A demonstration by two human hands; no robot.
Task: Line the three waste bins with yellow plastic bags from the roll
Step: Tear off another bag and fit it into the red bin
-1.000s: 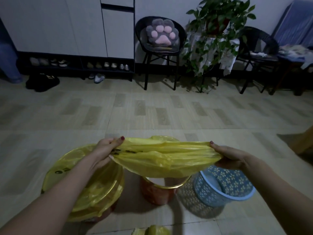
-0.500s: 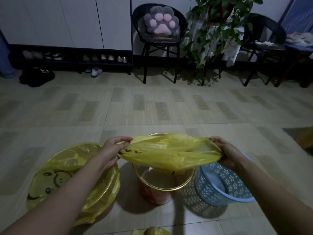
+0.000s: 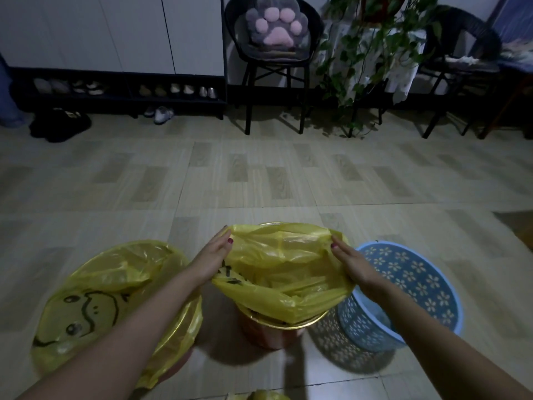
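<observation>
Three bins stand on the floor in front of me. The left bin (image 3: 178, 368) wears a yellow bag (image 3: 95, 298) printed with a smiley face. Over the middle orange bin with a gold rim (image 3: 268, 333) I hold a second yellow bag (image 3: 285, 272) with its mouth spread wide and its body hanging inside. My left hand (image 3: 212, 259) grips the bag's left edge, my right hand (image 3: 350, 262) its right edge. The blue lattice bin (image 3: 409, 295) on the right has no bag. A bit of the yellow roll (image 3: 259, 395) shows at the bottom edge.
Tiled floor stretches ahead. At the back stand a shoe rack with several shoes (image 3: 121, 90), a black chair with a paw cushion (image 3: 274, 27), a trailing plant (image 3: 372, 53) and another dark chair (image 3: 458, 62).
The bag, earlier stretched flat between both hands above the bins, has come down onto the middle bin with its mouth spread. My view has tilted downward and closer.
</observation>
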